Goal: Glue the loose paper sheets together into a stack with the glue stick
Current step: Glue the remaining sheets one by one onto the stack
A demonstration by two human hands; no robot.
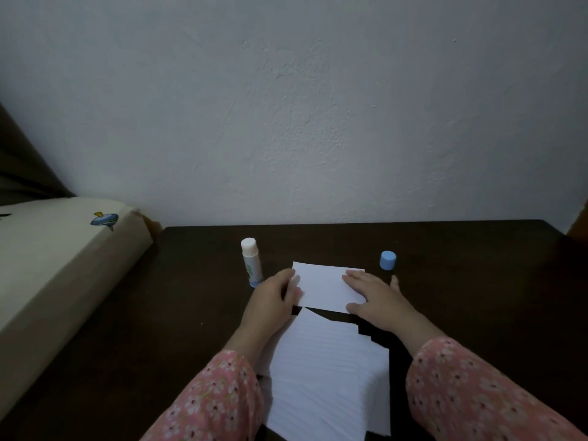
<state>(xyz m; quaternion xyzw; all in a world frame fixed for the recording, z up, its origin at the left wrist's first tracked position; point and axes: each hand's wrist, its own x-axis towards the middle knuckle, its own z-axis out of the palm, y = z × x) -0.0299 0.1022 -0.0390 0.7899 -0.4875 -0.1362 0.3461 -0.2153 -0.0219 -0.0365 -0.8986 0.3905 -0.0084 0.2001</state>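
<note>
A small white sheet [324, 286] lies flat on the dark table [477, 281]. My left hand [273, 297] holds its left edge, fingers curled at the paper's side. My right hand [372, 296] presses flat on its right part with straight fingers. A fanned pile of loose white sheets [327, 370] lies nearer to me, between my forearms. The glue stick [252, 262] stands upright and uncapped just left of the small sheet. Its blue cap [388, 260] stands to the right, beyond my right hand.
A pale wall rises right behind the table's far edge. A cream mattress [57, 265] with a small printed figure runs along the table's left side. Bare dark tabletop lies to the far right and the near left.
</note>
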